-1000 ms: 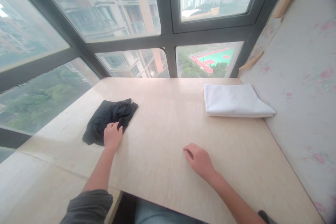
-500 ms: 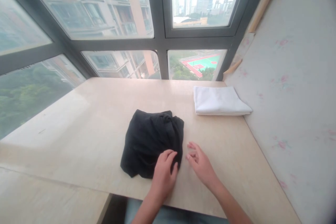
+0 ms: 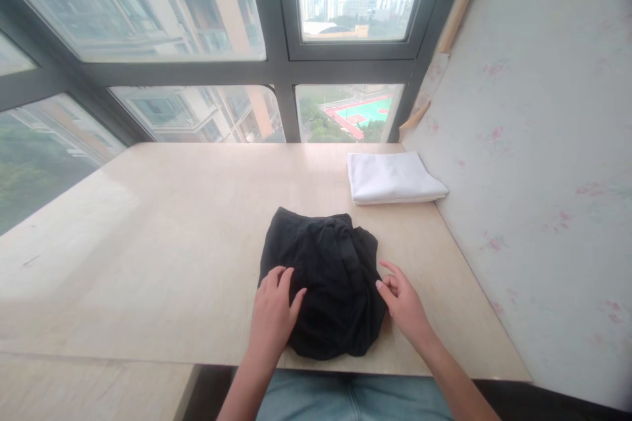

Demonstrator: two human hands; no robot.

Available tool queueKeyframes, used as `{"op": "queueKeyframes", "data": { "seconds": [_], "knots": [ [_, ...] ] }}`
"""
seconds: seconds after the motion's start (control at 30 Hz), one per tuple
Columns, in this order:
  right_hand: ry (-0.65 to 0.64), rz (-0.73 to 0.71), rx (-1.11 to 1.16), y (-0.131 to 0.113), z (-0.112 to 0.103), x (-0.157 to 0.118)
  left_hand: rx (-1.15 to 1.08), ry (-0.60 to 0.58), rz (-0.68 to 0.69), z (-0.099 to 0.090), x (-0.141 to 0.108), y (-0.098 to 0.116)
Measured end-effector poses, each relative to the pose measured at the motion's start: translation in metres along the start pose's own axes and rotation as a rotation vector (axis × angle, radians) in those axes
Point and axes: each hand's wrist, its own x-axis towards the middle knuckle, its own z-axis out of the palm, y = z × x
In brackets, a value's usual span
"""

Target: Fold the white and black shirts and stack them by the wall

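Note:
A black cloth garment (image 3: 328, 283) lies rumpled near the front edge of the table; its exact kind does not show. My left hand (image 3: 274, 302) rests over its left side, with fingers spread and the thumb apart on the fabric. At the right edge of the garment is my right hand (image 3: 402, 299). Its thumb and forefinger stand apart beside the cloth, and the other fingers are slightly curled. Neither hand visibly grips the fabric.
A folded white cloth (image 3: 395, 179) lies at the back right of the pale table (image 3: 162, 243), close to the flowered wall (image 3: 533, 164). Grey-framed windows (image 3: 340, 70) rise behind the table. My legs (image 3: 345, 398) are under the front edge.
The black garment has shifted right and toward me. My left hand has moved from its lower right part to its left side. My right hand is now at the garment's right edge.

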Motion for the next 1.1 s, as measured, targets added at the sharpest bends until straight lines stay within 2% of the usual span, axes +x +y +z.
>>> {"op": "queueKeyframes", "data": {
  "seconds": [0.1,0.2,0.27,0.43,0.5,0.53,0.6,0.67,0.73,0.77,0.8,0.83,0.87,0.97,1.0,1.07,1.1],
  "knots": [
    [0.036,-0.032,0.036,-0.014,-0.006,-0.001,-0.068,-0.074,-0.011,-0.005,-0.002,-0.012],
    [0.07,-0.024,0.112,-0.034,-0.017,-0.004,-0.196,-0.046,-0.09,-0.015,-0.001,-0.021],
    [0.143,-0.032,0.161,-0.048,-0.027,-0.008,-0.307,0.031,-0.2,-0.024,0.002,-0.031],
    [0.504,-0.166,0.209,-0.071,-0.044,-0.021,-0.579,0.318,-0.584,-0.057,0.005,-0.059],
    [0.535,-0.212,0.193,-0.074,-0.041,-0.032,-0.675,0.458,-0.68,-0.069,0.002,-0.068],
    [0.505,-0.219,0.171,-0.075,-0.036,-0.038,-0.721,0.499,-0.7,-0.075,-0.001,-0.071],
    [0.325,-0.22,0.1,-0.075,-0.022,-0.051,-0.798,0.459,-0.689,-0.081,-0.006,-0.076],
    [-0.01,-0.227,0.01,-0.074,-0.004,-0.063,-0.803,0.303,-0.643,-0.082,-0.011,-0.08],
    [-0.363,-0.244,-0.075,-0.072,0.011,-0.068,-0.712,0.151,-0.606,-0.078,-0.016,-0.083],
    [-0.472,-0.235,-0.106,-0.07,0.017,-0.067,-0.654,0.1,-0.592,-0.076,-0.018,-0.083],
    [-0.51,-0.212,-0.123,-0.067,0.019,-0.064,-0.602,0.069,-0.577,-0.074,-0.02,-0.082],
    [-0.478,-0.178,-0.129,-0.064,0.019,-0.057,-0.557,0.057,-0.555,-0.073,-0.021,-0.08],
    [-0.392,-0.138,-0.131,-0.061,0.017,-0.049,-0.509,0.068,-0.524,-0.072,-0.021,-0.076],
    [-0.06,-0.067,-0.16,-0.052,0.002,-0.012,-0.315,0.226,-0.366,-0.07,-0.017,-0.057],
    [0.015,-0.061,-0.181,-0.05,-0.002,0.0,-0.255,0.276,-0.296,-0.07,-0.015,-0.049],
    [0.074,-0.057,-0.219,-0.048,-0.005,0.023,-0.195,0.3,-0.155,-0.065,-0.01,-0.032],
    [0.068,-0.058,-0.231,-0.047,-0.003,0.033,-0.197,0.269,-0.092,-0.062,-0.007,-0.024]
  ]
}}
